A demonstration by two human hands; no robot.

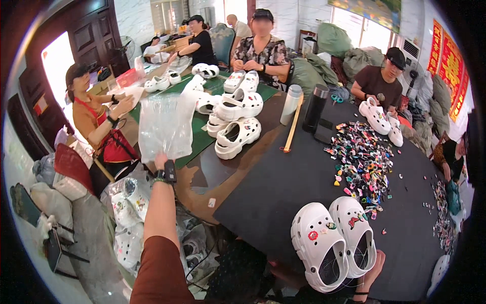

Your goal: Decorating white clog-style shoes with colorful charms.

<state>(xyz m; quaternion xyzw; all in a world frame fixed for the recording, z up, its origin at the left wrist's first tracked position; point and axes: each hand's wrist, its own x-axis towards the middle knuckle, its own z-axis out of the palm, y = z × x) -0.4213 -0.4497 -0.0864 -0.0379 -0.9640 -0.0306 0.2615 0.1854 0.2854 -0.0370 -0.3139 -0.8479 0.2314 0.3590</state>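
My left hand [161, 162] reaches out over the table's left edge, its fingers closed on the lower edge of a clear plastic bag [167, 124]. The bag spreads out flat beyond it. Close to me on the right, my right hand [373, 267] grips a pair of white clogs [317, 223] by the heel end, over the black table mat. Small colourful charms, one a red flower, sit on the clogs' toes. The clogs hide part of the right hand's fingers. Thin clear thread loops about their heels.
Several white clogs [238, 137] stand stacked on the green mat [200, 147]. Loose charms [362, 162] lie heaped near a grey bottle [290, 105], a black bottle [316, 107] and a wooden stick [293, 124]. Bagged clogs [129, 207] lie below the left edge. Other people sit around the table.
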